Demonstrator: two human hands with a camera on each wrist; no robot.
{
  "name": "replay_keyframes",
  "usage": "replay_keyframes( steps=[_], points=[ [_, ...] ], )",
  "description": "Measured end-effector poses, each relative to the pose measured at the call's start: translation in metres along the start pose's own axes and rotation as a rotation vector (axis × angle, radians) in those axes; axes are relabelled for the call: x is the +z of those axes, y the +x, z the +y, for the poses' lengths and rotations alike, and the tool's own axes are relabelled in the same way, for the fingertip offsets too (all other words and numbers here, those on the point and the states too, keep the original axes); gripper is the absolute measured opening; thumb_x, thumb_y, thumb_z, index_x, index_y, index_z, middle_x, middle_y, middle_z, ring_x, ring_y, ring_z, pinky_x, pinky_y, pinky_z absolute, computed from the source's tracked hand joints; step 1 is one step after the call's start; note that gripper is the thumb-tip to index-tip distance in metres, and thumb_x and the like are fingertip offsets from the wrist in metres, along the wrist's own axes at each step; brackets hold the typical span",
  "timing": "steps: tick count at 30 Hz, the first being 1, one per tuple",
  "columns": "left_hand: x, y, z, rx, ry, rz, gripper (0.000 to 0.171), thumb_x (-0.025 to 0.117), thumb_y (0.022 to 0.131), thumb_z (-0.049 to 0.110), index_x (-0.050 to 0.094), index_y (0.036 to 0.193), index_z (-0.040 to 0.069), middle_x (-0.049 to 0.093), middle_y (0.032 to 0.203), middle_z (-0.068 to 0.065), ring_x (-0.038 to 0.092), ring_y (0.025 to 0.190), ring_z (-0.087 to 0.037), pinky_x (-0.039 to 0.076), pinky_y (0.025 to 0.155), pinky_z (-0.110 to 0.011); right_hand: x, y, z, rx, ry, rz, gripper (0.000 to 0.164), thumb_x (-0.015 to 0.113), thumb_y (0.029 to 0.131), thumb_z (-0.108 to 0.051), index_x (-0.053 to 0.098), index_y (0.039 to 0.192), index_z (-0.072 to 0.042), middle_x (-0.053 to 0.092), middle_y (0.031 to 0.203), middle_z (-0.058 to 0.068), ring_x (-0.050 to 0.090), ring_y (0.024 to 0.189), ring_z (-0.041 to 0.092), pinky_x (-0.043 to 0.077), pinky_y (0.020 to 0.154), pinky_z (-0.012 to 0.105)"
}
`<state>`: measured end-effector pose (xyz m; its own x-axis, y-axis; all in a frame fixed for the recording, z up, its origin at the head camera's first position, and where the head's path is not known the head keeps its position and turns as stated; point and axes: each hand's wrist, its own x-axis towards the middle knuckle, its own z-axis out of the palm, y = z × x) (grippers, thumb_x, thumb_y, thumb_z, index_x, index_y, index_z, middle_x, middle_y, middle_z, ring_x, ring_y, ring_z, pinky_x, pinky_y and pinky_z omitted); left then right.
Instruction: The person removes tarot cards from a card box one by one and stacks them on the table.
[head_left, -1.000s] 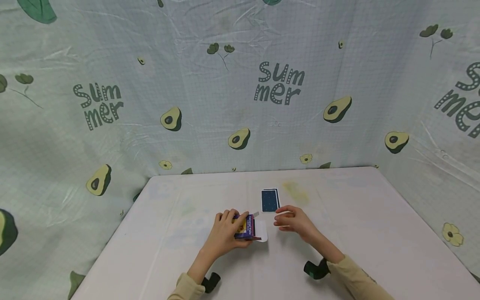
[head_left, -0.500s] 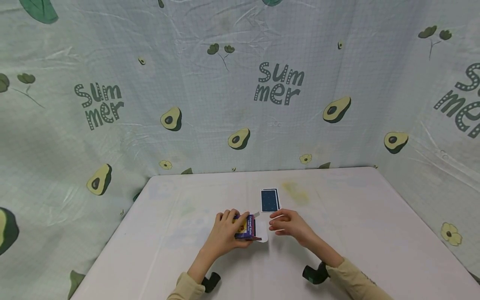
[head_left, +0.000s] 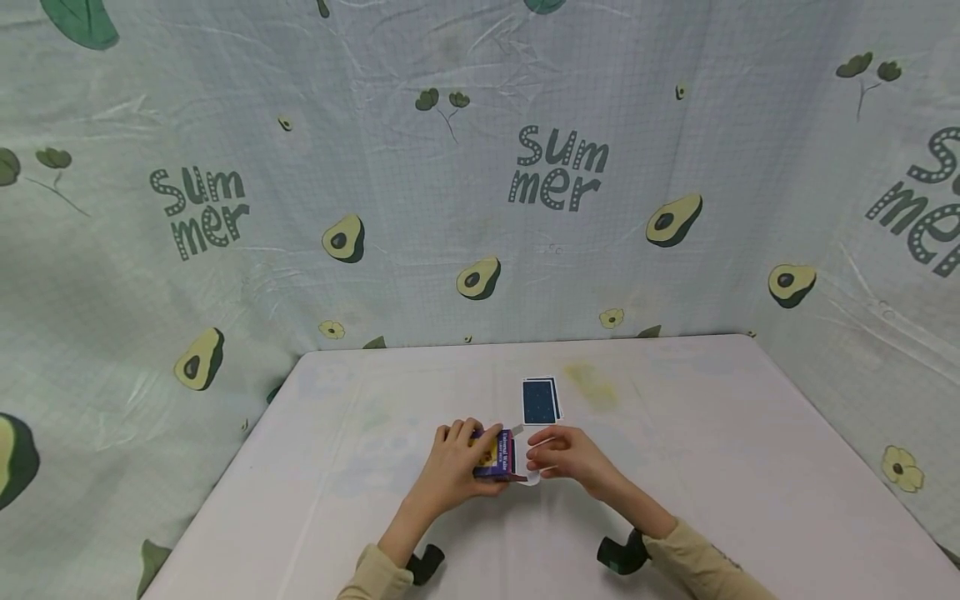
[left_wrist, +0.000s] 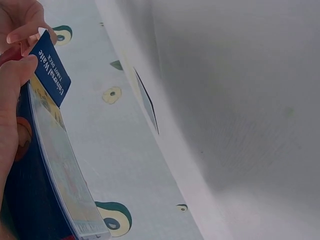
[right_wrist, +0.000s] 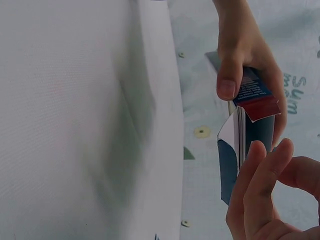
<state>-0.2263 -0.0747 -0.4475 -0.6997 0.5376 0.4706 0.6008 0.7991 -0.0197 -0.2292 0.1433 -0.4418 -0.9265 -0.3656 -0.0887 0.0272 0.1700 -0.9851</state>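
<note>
My left hand point(head_left: 450, 467) grips a blue-purple tarot deck box point(head_left: 495, 454), thumb and fingers on its sides, its mouth facing right. In the left wrist view, one end flap point(left_wrist: 54, 70) of the box is lifted and reads "Universal Waite Tarot Deck". The right wrist view shows a red flap point(right_wrist: 262, 108), a white-and-blue flap point(right_wrist: 228, 162) folded out, and pale edges of a booklet or cards point(right_wrist: 241, 132) inside the mouth. My right hand point(head_left: 566, 454) is beside the mouth, fingers slightly bent and fingertips right at it. Nothing shows pinched in it.
Blue-backed cards point(head_left: 540, 402) with white borders lie in a small stack behind my hands on the white table point(head_left: 675, 433). A dark wrist camera point(head_left: 622, 557) hangs below each forearm. A patterned cloth wall point(head_left: 405, 208) stands along the back and sides.
My right hand has moved left and slightly nearer, from beside the card stack to the box's mouth. The left hand and box have shifted very slightly right.
</note>
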Motion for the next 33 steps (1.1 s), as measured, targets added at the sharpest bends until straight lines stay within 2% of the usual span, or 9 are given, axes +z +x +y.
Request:
replay_keyframes(
  steps=[7, 16, 24, 33],
  points=[
    [0.0, 0.001, 0.002, 0.038, -0.001, 0.053, 0.078, 0.073, 0.061, 0.056, 0.049, 0.124, 0.018, 0.048, 0.1, -0.004, 0.044, 0.09, -0.018, 0.033, 0.077, -0.036, 0.003, 0.001, 0.002, -0.002, -0.002, -0.01, 0.036, 0.058, 0.087, -0.016, 0.05, 0.111, 0.01, 0.065, 0.098, 0.021, 0.065, 0.078, 0.015, 0.053, 0.069, 0.03],
    [-0.003, 0.001, 0.006, 0.003, 0.005, -0.019, 0.077, 0.071, 0.062, 0.058, 0.049, 0.126, 0.021, 0.049, 0.104, -0.003, 0.046, 0.094, -0.018, 0.036, 0.081, -0.037, 0.008, 0.003, 0.003, 0.037, -0.037, 0.038, 0.038, 0.061, 0.084, -0.026, 0.054, 0.108, 0.004, 0.069, 0.085, 0.01, 0.063, 0.069, 0.011, 0.053, 0.062, 0.03],
    [-0.002, 0.002, 0.007, 0.032, 0.022, 0.017, 0.077, 0.071, 0.061, 0.058, 0.049, 0.126, 0.022, 0.049, 0.102, -0.002, 0.046, 0.091, -0.017, 0.036, 0.079, -0.035, 0.019, 0.004, 0.0, 0.09, -0.1, 0.128, 0.034, 0.062, 0.084, -0.026, 0.055, 0.104, 0.0, 0.068, 0.078, 0.007, 0.061, 0.062, 0.01, 0.05, 0.055, 0.027],
    [-0.002, 0.001, 0.008, 0.032, 0.016, 0.016, 0.077, 0.073, 0.061, 0.057, 0.05, 0.125, 0.02, 0.05, 0.102, -0.003, 0.046, 0.092, -0.017, 0.036, 0.08, -0.037, 0.02, 0.008, 0.006, 0.093, -0.1, 0.127, 0.031, 0.064, 0.082, -0.023, 0.054, 0.101, 0.0, 0.065, 0.074, 0.003, 0.061, 0.061, 0.01, 0.051, 0.054, 0.026]
  ],
)
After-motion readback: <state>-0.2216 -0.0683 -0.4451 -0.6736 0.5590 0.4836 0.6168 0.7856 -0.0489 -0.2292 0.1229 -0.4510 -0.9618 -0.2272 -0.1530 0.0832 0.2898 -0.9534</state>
